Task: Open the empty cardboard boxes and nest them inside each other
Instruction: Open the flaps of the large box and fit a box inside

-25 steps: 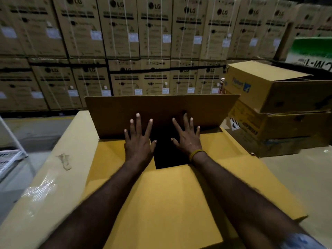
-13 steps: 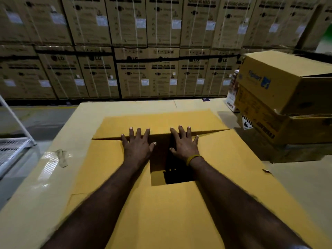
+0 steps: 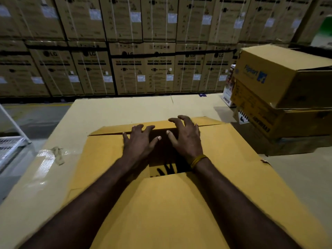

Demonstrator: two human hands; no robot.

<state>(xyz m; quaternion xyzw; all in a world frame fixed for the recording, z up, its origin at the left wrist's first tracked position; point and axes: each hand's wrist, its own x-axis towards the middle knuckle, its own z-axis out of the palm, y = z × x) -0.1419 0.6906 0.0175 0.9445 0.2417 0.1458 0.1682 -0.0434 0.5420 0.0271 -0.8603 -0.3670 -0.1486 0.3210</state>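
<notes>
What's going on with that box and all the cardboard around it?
A person has both hands on the top flaps of a yellow box that sits on a bigger carton. The left hand and right hand rest by the far flap. A square gap between the flaps is open. More boxes are stacked to the right.

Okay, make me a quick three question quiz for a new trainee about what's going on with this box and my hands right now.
1. True or false: the far flap stands upright.
2. The gap between the flaps shows: A) packed goods B) a dark interior with shadows on its floor C) a taped seam.
3. Which wrist wears the yellow band?

Key
1. False: it lies folded down, under the fingers of the left hand and right hand.
2. B: the opening of the yellow box is dark.
3. The right.
</notes>
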